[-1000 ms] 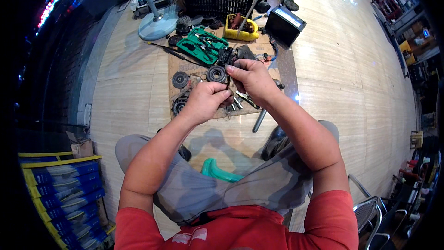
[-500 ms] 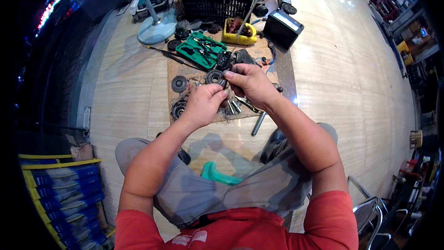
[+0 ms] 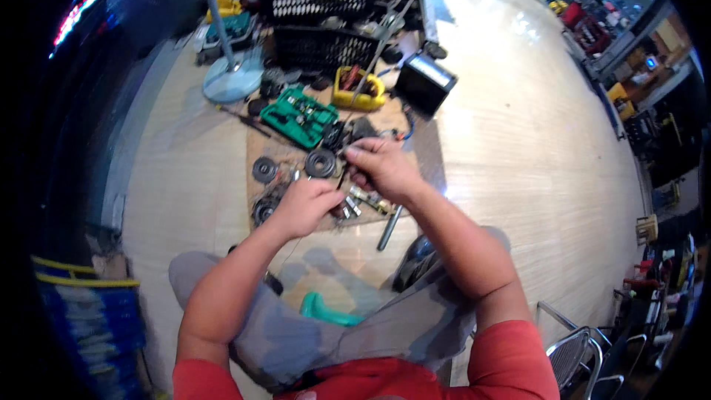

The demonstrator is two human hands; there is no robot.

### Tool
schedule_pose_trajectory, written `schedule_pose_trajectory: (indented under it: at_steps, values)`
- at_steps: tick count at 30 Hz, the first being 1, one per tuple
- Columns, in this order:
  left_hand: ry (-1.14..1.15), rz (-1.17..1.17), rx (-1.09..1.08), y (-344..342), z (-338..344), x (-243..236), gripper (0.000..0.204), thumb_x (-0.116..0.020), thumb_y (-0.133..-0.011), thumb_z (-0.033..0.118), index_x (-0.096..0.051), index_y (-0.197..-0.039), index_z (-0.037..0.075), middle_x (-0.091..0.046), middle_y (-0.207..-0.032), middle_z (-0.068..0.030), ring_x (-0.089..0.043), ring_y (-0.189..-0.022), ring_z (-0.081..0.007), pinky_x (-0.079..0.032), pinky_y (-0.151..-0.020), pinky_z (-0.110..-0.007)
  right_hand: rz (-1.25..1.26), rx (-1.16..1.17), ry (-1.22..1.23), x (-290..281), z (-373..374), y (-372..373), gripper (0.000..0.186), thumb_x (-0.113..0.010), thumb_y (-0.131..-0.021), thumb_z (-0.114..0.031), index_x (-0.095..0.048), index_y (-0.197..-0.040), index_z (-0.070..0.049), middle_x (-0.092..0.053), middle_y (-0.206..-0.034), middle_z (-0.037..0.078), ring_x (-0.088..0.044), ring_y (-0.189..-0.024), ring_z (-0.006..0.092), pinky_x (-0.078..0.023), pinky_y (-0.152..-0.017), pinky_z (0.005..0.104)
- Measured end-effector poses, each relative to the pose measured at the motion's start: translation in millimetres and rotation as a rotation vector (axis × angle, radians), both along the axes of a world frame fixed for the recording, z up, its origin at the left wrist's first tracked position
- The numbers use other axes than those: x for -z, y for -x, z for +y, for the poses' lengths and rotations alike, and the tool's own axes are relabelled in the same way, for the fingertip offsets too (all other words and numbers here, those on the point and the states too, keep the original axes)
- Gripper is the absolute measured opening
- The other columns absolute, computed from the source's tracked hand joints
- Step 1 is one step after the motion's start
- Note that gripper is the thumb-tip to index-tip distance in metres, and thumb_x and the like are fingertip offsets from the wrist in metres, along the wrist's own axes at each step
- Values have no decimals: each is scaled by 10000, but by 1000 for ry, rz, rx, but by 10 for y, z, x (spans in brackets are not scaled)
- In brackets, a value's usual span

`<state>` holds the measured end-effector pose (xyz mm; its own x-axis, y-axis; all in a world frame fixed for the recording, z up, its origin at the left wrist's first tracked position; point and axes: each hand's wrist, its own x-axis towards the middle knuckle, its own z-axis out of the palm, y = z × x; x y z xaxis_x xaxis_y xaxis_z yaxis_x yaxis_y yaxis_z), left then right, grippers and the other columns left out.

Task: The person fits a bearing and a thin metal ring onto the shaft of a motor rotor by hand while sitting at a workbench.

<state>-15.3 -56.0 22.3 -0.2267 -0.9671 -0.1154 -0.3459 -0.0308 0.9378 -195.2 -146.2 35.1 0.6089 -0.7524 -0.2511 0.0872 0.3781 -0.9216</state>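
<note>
- Left hand (image 3: pixel 307 206) curled, fingers closed on a small dark part (image 3: pixel 340 181), too small to identify.
- Right hand (image 3: pixel 381 169) pinching a thin metal piece (image 3: pixel 346 150) just above, over the brown mat (image 3: pixel 275 150).
- Black gear wheel (image 3: pixel 321 164) lying beside both hands.
- Green tool case (image 3: pixel 300 115) beyond.

The small part pinched between the left hand (image 3: pixel 307 206) and right hand (image 3: pixel 381 169) is too blurred to identify.

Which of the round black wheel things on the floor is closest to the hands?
The round black disc just above the left hand, beside the right hand. The other disc lies farther left.
</note>
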Motion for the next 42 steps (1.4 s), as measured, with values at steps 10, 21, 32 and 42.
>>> schedule_pose_trajectory:
  at_steps: [10, 21, 32, 42]
  values:
    - [579, -518, -214, 136, 60, -17, 225, -616, -841, 152, -577, -678, 2, -587, -674, -166, -587, -676, -367, -450, -628, -465, 267, 53, 126, -71, 46, -28, 290, -639, -934, -285, -651, -844, -10, -529, -580, -5, -457, -483, 78, -342, -435, 245]
    - [741, -672, -188, 124, 57, 35, 173, -639, -809, 130, -566, -670, 57, -569, -668, -121, -583, -675, -328, -431, -645, -451, 476, 203, 629, 54, 85, -88, 307, -642, -891, -263, -662, -786, 24, -611, -616, 169, -597, -555, 228, -463, -565, 379]
    - [818, -820, -208, 90, 50, 77, 181, -659, -783, 133, -541, -658, 76, -555, -669, -111, -569, -669, -316, -411, -643, -443, 536, 236, 617, 49, 160, -148, 300, -641, -883, -254, -668, -768, 22, -618, -641, 201, -620, -582, 326, -469, -576, 408]
    - [660, -678, -239, 170, 67, 153, 187, -640, -823, 162, -596, -693, 34, -615, -692, -136, -603, -664, -338, -457, -616, -427, 564, 184, 782, 128, 82, -148, 293, -627, -891, -242, -647, -799, 36, -597, -660, 221, -578, -604, 331, -458, -590, 419]
